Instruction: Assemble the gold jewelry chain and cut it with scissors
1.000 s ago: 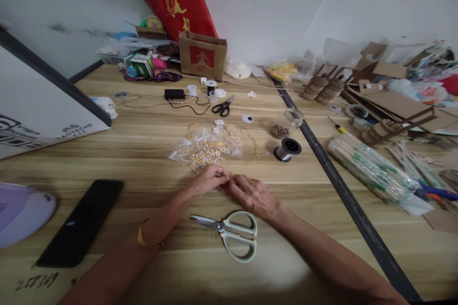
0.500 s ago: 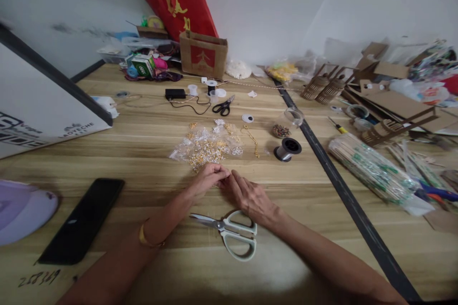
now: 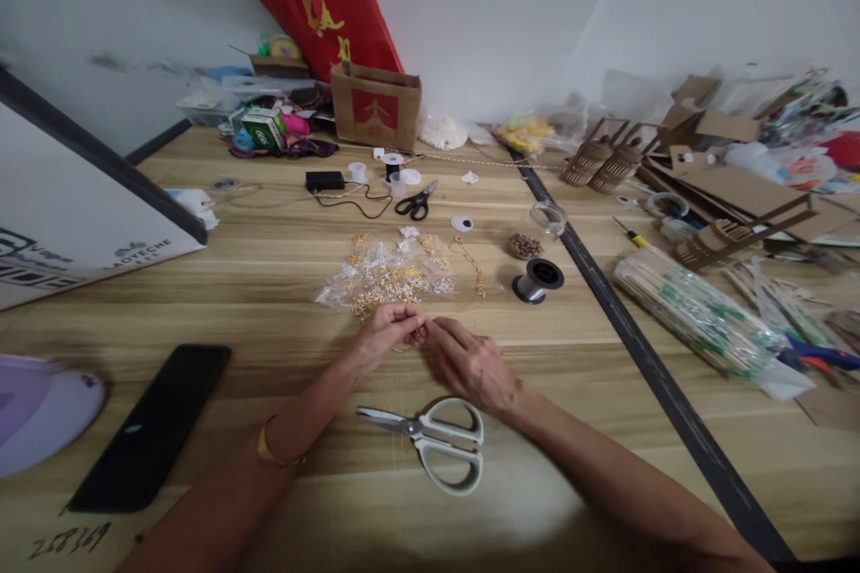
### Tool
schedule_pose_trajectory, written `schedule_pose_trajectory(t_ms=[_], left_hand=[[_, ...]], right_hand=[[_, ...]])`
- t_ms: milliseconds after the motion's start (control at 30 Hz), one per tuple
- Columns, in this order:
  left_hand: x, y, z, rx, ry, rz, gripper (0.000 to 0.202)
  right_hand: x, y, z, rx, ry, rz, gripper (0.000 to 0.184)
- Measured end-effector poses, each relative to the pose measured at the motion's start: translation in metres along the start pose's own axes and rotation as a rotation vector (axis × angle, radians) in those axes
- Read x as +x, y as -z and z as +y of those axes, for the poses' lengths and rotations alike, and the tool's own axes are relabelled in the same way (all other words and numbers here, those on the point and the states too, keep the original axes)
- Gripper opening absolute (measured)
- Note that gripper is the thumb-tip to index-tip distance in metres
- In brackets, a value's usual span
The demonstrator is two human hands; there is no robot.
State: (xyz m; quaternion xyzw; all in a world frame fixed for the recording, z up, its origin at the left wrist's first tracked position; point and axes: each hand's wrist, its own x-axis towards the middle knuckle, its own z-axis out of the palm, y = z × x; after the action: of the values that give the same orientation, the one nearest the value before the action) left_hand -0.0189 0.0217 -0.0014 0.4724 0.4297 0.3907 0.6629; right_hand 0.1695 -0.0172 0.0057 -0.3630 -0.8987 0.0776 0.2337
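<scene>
My left hand (image 3: 385, 333) and my right hand (image 3: 472, 360) meet at the fingertips above the table, both closed in a pinch. Between them shows a small reddish bit, too tiny to name. A thin gold chain (image 3: 401, 349) hangs or lies just under the left fingers; I cannot tell whether it is held. Right behind the hands is a heap of gold and clear beads (image 3: 386, 286) with small plastic bags. Light-handled scissors (image 3: 430, 443) lie below my hands, blades pointing left. Another gold chain (image 3: 470, 267) rests beyond, right of the heap.
A spool of wire (image 3: 538, 280) and a clear jar of beads (image 3: 530, 237) stand to the right. Black scissors (image 3: 417, 200) lie farther back. At left is a dark phone (image 3: 151, 430). Packed sticks (image 3: 699, 313) lie beyond the dark strip (image 3: 628, 345).
The hands stay together at the fingertips, with slightly shifted fingers; the reddish bit and chain beneath show more now. The whole view has moved a little.
</scene>
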Motion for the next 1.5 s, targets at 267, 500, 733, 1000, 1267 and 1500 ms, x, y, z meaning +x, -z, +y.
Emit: schedule_pose_trajectory(t_ms=[267,500,733,1000,1267,1500], left_hand=[[-0.005,-0.007,0.010,-0.022,-0.008,-0.010,0.029],[-0.007,-0.012,0.015,0.021,-0.003,-0.001,0.028],[-0.009,-0.015,0.017,0.122,-0.057,0.000,0.025],[-0.011,-0.016,0.016,0.216,-0.150,-0.012,0.021],[-0.009,-0.015,0.014,0.169,-0.107,-0.023,0.026],[-0.012,-0.016,0.020,0.159,-0.083,-0.032,0.025]], right_hand=[[0.007,0.001,0.002,0.664,-0.255,0.211,0.022],[0.011,-0.004,0.003,1.098,-0.549,0.192,0.028],[0.012,-0.005,0.002,1.243,-0.611,0.157,0.033],[0.013,-0.004,0.003,1.245,-0.633,0.169,0.035],[0.015,-0.001,0.003,1.323,-0.674,0.212,0.034],[0.017,0.001,0.009,1.292,-0.685,0.233,0.033]])
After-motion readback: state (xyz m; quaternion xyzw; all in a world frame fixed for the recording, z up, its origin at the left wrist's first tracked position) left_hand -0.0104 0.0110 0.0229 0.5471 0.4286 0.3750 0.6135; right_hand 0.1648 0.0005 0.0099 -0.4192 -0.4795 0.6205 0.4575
